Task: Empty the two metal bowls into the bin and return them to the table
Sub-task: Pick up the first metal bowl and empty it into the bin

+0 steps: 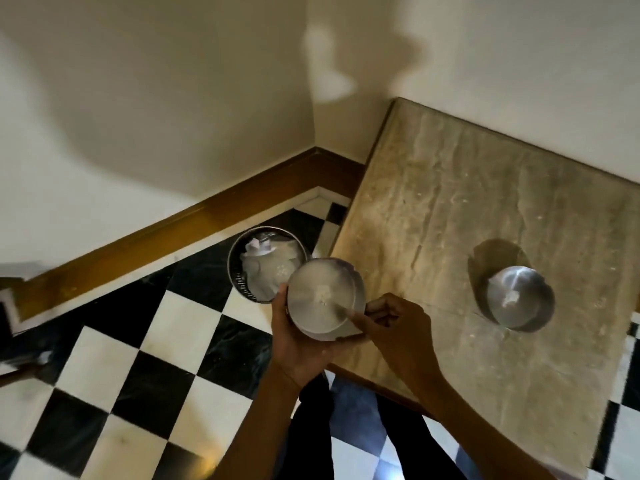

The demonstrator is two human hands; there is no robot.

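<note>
I hold one metal bowl (320,296) with both hands at the table's left edge, close to the bin. My left hand (299,344) cups it from below and my right hand (398,323) grips its right rim, one finger reaching inside. A little white stuff lies in its bottom. The metal bin (239,275) stands on the floor just left of the bowl, with white crumpled waste inside. A second metal bowl (516,299) rests upright on the stone table (450,202) to the right, with a small white bit in it.
The table fills the right side, its far edge against the wall. A black-and-white chequered floor (145,358) lies below, bordered by a brown wooden skirting (173,233) along the corner walls. My dark trouser legs show under my arms.
</note>
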